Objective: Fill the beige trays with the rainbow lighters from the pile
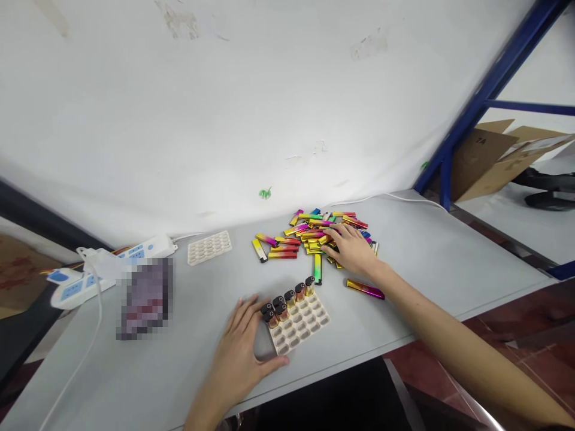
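Observation:
A cream tray of oval slots (302, 323) lies near the table's front edge. Several lighters with black tops (290, 297) stand upright in it along the back row and left corner. My left hand (238, 347) rests around the tray's left side, fingers spread, with the thumb by its front corner; the fingertips are close to the standing lighters. Over a loose pile of shiny, multicoloured lighters (309, 232) reaches my right hand (353, 248), fingers apart, its fingertips on or just above them. Whether those fingertips touch a lighter firmly is hard to see.
A second cream tray (209, 248) lies at the back left. Beside it are a white power strip (148, 246) with cables and a blurred-out item (146, 299). One yellow-purple lighter (365, 289) lies apart at right. Blue shelving (476, 105) with cardboard boxes (485, 155) stands farther right.

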